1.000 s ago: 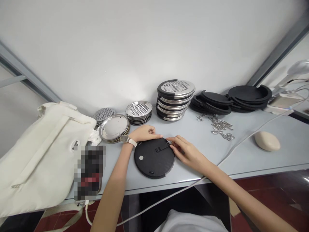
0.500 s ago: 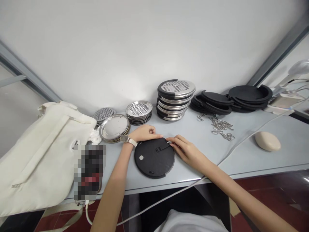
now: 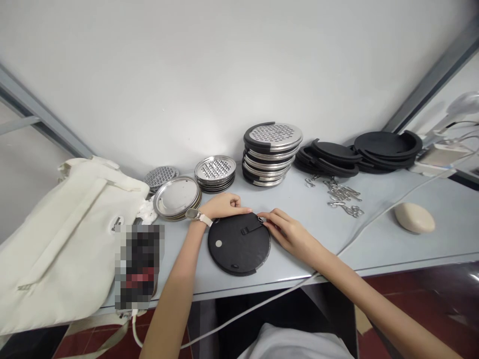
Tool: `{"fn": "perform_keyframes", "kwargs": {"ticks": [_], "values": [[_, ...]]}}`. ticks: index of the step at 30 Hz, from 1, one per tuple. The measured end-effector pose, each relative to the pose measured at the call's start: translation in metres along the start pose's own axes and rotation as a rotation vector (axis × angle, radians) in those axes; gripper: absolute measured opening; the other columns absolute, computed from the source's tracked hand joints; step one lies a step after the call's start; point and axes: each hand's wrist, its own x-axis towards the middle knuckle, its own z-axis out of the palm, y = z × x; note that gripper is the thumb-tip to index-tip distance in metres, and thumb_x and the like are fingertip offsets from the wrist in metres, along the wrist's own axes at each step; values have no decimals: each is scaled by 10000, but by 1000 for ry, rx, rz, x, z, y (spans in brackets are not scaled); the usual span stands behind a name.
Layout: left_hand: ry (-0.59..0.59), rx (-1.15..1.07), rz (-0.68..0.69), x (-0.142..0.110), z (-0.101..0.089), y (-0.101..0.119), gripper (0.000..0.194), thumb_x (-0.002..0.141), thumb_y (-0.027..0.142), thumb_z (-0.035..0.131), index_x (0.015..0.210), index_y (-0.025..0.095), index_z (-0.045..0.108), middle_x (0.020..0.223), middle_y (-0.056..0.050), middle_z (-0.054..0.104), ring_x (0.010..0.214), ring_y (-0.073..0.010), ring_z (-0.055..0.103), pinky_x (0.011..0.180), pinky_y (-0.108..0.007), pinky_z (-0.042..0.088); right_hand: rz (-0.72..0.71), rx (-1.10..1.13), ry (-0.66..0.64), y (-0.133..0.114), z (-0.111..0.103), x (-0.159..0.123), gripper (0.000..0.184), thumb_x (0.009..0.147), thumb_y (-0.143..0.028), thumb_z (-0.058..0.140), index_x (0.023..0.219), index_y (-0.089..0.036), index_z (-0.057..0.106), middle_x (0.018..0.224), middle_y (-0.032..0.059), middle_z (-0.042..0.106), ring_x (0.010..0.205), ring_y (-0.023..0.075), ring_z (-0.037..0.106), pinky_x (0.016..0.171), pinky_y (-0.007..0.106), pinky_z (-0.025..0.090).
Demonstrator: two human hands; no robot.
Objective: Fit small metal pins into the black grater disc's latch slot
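A round black holder lies flat on the table in front of me, with a pale dot, a small slot and a short black strap on its upper face. My left hand, with a watch at the wrist, rests at its far rim; one digit stretches along the edge while the others curl. At the upper right rim, thumb and fingertips of my right hand pinch a small metal clip at the strap's end. The fingers partly cover the clip.
Behind stand stacks of metal grater discs, plain metal discs and grater discs in black holders. Black holders, metal clips and a beige rounded object lie right. A cream bag sits left; a white cable crosses the table.
Almost nothing differs. Both hands keep their places on the black holder and the clip; the whole view has shifted very slightly.
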Motion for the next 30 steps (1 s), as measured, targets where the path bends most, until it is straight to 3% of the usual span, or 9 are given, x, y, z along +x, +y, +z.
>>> {"fn": "perform_keyframes", "kwargs": {"ticks": [6, 30], "values": [[-5, 8, -6, 0, 0, 1, 523, 740, 689, 572, 638, 177, 540, 630, 23, 516, 614, -125, 439, 572, -252, 297, -44, -22, 3, 2, 2, -1, 333, 989, -189, 392, 1282, -246, 540, 970, 97, 584, 920, 232, 608, 834, 402, 538], [-12, 2, 6, 0, 0, -1, 496, 747, 658, 606, 653, 175, 543, 624, 31, 500, 600, -114, 420, 558, -241, 280, -54, -119, -20, 1, 4, -1, 249, 988, -145, 385, 1178, -187, 539, 914, 92, 565, 887, 247, 571, 781, 399, 520]]}}
